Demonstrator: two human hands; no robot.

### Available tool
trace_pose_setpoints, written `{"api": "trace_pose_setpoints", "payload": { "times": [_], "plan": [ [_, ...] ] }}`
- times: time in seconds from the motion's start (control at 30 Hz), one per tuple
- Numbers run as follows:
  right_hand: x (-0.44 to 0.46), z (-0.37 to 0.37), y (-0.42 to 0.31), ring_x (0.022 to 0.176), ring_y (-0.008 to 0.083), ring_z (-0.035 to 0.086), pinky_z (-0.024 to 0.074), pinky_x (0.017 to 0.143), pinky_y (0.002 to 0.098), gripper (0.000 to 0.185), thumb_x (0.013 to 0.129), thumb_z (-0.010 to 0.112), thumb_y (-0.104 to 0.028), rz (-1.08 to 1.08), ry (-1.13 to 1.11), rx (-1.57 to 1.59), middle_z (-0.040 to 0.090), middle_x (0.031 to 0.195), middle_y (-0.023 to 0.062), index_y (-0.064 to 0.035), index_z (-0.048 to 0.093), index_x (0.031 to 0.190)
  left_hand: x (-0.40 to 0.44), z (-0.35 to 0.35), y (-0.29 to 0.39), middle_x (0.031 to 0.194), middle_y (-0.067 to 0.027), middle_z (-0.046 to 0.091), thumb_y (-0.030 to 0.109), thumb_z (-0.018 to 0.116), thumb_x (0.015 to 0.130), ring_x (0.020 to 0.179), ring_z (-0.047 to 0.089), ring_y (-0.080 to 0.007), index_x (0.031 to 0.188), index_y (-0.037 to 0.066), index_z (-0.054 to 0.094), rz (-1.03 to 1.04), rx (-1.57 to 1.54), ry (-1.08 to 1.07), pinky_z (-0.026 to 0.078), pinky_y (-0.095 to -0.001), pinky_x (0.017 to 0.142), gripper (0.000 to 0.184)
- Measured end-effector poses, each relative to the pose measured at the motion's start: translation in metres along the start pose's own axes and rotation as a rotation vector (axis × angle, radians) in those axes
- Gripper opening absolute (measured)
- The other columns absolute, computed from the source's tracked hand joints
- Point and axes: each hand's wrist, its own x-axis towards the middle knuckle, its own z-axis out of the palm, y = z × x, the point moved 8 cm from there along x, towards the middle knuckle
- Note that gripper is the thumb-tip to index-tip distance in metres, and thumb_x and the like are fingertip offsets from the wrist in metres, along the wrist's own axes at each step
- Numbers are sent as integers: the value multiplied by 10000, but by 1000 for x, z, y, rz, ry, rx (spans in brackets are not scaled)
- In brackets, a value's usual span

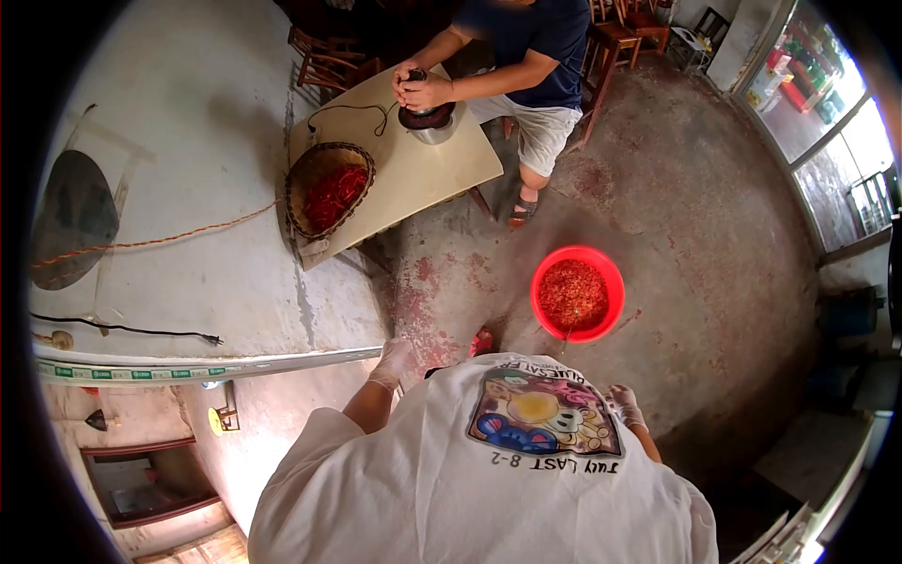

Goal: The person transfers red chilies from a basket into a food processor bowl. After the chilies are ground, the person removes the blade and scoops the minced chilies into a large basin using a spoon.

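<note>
In a clear glove, my left hand point(393, 363) is low at my left side, near the white ledge's edge, with loose fingers and nothing visible in it. My right hand point(624, 402), also gloved, shows past the right side of my white printed shirt point(423, 470); its fingers look slightly apart and I see nothing in them. On the floor ahead stands a red basin point(616, 293) of chopped red chili point(572, 293), with a thin handle at its near rim. Neither hand touches it.
Another person point(526, 56) sits at a pale table point(451, 174), both hands on a dark device over a metal pot point(434, 134). A woven basket point(294, 193) of red chilies stands on the table's left. Wooden chairs point(615, 38) stand behind. A cord point(160, 329) lies at left.
</note>
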Motion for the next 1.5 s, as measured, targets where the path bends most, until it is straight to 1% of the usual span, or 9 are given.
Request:
{"api": "trace_pose_setpoints", "payload": {
  "times": [0.27, 0.37, 0.73, 0.83, 0.93, 1.03, 1.33, 1.43, 1.5],
  "plan": [
    [28, 3, 22, 641, 174, 606, 463, 451, 324, 264, 857, 503, -276, -49, -52, 58, 616, 788, 45, -114, 559, 1057, -13, 1, 8, 632, -63, 540, 226, 528, 679, 620, 488, -150, 659, 8, 582, -29, 14, 41, 396, -296, 570, 225],
    [36, 4, 26, 637, 168, 601, 447, 442, 315, 264, 857, 507, -279, -118, -78, -59, 612, 775, 41, -112, 559, 1055, -5, 1, -2, 636, -65, 551, 229, 530, 682, 622, 499, -152, 665, 4, 588, -38, 37, 31, 403, -296, 575, 233],
    [2, 2, 8, 635, 169, 598, 453, 453, 317, 287, 859, 506, -286, -32, 8, -16, 610, 773, 49, -90, 556, 1064, 6, 4, -21, 622, -69, 561, 202, 538, 685, 599, 510, -152, 663, -2, 592, -11, -54, 74, 413, -305, 547, 212],
    [-1, 3, 7, 646, 171, 602, 458, 467, 316, 297, 860, 500, -285, -26, -3, -8, 611, 778, 52, -90, 557, 1076, 8, 6, -22, 619, -74, 563, 212, 547, 690, 598, 514, -157, 682, -2, 595, 9, -19, -9, 419, -310, 541, 220],
    [-2, 1, 7, 648, 168, 600, 467, 482, 320, 296, 861, 491, -280, -25, 0, -16, 609, 777, 53, -88, 560, 1075, -9, 5, -2, 692, -13, 539, 171, 503, 727, 617, 481, -113, 730, 44, 602, 27, -5, -17, 416, -300, 526, 161],
    [-3, -1, 8, 621, 165, 587, 476, 492, 328, 285, 859, 487, -275, -18, 11, -28, 610, 781, 56, -85, 562, 1058, -5, 7, -10, 690, -35, 548, 166, 500, 722, 608, 505, -137, 729, 35, 600, -6, -119, -80, 427, -303, 530, 165],
    [-11, -4, 3, 563, 171, 558, 482, 447, 338, 270, 852, 504, -303, -6, 36, -10, 616, 765, 62, -88, 572, 1001, -14, 5, 5, 675, -90, 551, 161, 488, 747, 581, 547, -200, 763, 20, 593, 65, -88, -28, 454, -329, 513, 177],
    [-21, -7, -10, 571, 167, 565, 488, 449, 343, 264, 853, 510, -305, -25, 59, -80, 615, 761, 52, -87, 575, 987, 27, 14, -43, 733, -84, 563, 189, 492, 762, 637, 546, -193, 833, 15, 597, -21, -229, -105, 455, -333, 562, 216],
    [-30, -6, -18, 573, 162, 569, 463, 442, 310, 242, 853, 515, -267, -47, 47, -40, 610, 750, 54, -61, 572, 966, 36, 15, -42, 700, -60, 573, 183, 501, 758, 639, 556, -175, 781, 26, 614, -15, -89, -6, 463, -313, 582, 194]
  ]
}}
